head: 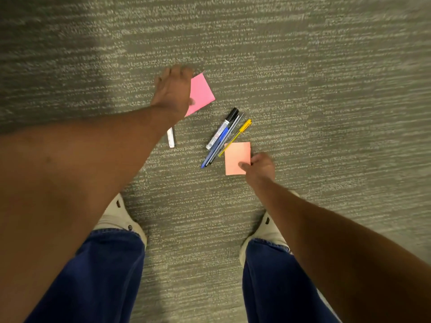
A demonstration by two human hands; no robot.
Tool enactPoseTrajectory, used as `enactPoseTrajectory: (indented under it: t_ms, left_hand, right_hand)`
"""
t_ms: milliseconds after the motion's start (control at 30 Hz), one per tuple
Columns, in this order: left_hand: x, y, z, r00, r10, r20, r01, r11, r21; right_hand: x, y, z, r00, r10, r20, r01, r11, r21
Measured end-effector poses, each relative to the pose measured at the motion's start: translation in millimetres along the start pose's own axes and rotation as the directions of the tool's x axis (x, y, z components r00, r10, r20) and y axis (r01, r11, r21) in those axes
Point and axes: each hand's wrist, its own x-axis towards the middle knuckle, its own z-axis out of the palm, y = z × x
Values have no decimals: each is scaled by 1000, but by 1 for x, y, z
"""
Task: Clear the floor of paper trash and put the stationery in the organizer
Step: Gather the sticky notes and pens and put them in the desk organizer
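On the grey carpet (303, 78), a cluster of four pens (224, 136) lies between two paper squares: beyond it a pink sheet (202, 92) under the left hand (173, 89), grip hidden, beside it a peach sheet (236, 157) pinched by the right hand (260, 167); one white marker (171, 137) lies left of the cluster.

One head-worn wide-angle camera is looking almost straight down at the carpet (303, 66) from standing height, bending slightly forward. Both arms are reaching in from the lower corners, and the shoes (116, 217) are showing at lower centre.
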Motion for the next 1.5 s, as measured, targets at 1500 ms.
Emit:
enactPoseTrajectory:
  t_ms: [1500]
  left_hand:
    - [-176, 8, 49, 818, -328, 473, 489, -38, -872]
  right_hand:
    - [-93, -66, 36, 966, 21, 257, -116, 925, 363]
